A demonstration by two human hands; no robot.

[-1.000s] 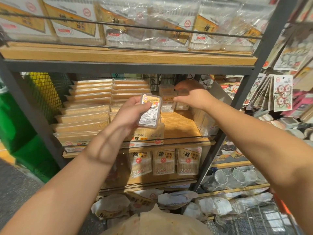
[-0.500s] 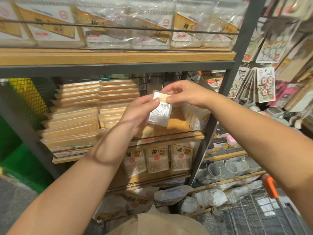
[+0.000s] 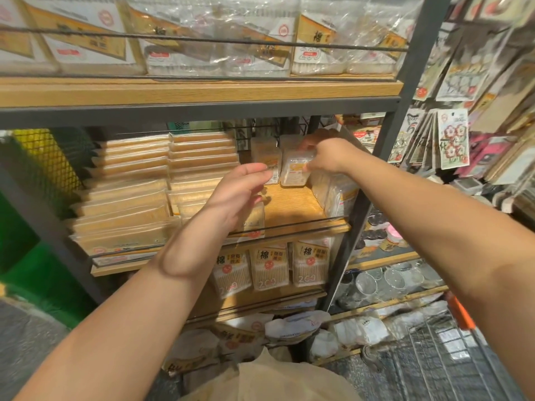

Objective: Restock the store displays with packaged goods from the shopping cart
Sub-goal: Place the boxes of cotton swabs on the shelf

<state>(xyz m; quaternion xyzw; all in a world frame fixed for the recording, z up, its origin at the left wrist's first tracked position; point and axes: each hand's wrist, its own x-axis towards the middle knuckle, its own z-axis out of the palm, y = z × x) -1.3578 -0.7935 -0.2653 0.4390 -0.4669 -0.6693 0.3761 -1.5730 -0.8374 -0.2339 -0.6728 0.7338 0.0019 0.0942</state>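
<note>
Plainly, much of the frame was soft with motion blur, and the print on most labels could not be read. The right hand reached to the back of the middle shelf, a little right of the frame's center, its fingers curled round a small clear plastic box with a yellow label; the fingertips were partly hidden behind the box, and whether it already rested on the boards could not be told. A second box of the same kind stood just to its left, upright against the rear wire. The left hand hovered at center frame, fingers loose and spread, holding nothing, and it hid part of a flat pack at the shelf's front edge.

The shelf was pale wood-grain board in a dark metal frame, with a thin rail along its front. Left of center, flat toothpick packs lay in two slanted, overlapping stacks. Above, across the top of the frame, crinkled clear bags of cotton swabs sat behind a wire, cut off by the upper edge. Below center, three cotton swab bags stood side by side. At the lower right the shopping cart showed only as wire mesh with an orange handle. At the right edge, carded goods hung in overlapping rows.
</note>
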